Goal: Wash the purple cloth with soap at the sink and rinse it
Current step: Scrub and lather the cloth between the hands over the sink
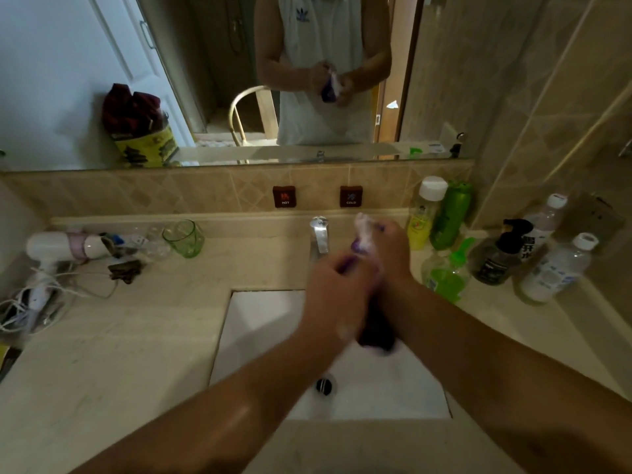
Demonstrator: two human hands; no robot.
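Two bare hands are working together above a white rectangular sink [260,323] set into a beige stone counter [136,336]. Both forearms are reaching in from the bottom of the view and meeting over the basin, just in front of a chrome tap [319,234]. The left hand [337,285] is curling its fingers round the lower part of a purple cloth [376,331], and the right hand [390,248] is gripping the upper part, with a soapy white and purple bunch of the fabric sticking up past its fingers. A dark, wet end of the cloth is hanging down between the two wrists over the sink. White suds are clinging to the left wrist. The hands are blurred, so the exact lie of each finger cannot be told. A dark round drain [324,385] is showing in the basin below the arms. On the right of the counter, several bottles are standing close together: a yellow bottle with a white cap [424,217], a tall green bottle [449,217], a green spray bottle [444,275], a dark pump bottle [499,258] and a clear bottle [554,271]. On the left, a green glass [184,238] is standing near a white hair dryer [65,246] with its cord trailing. Red hot and cold signs [284,196] are sitting on the tiled wall behind the tap, below a mirror [102,46] that is reflecting the person's torso and hands.
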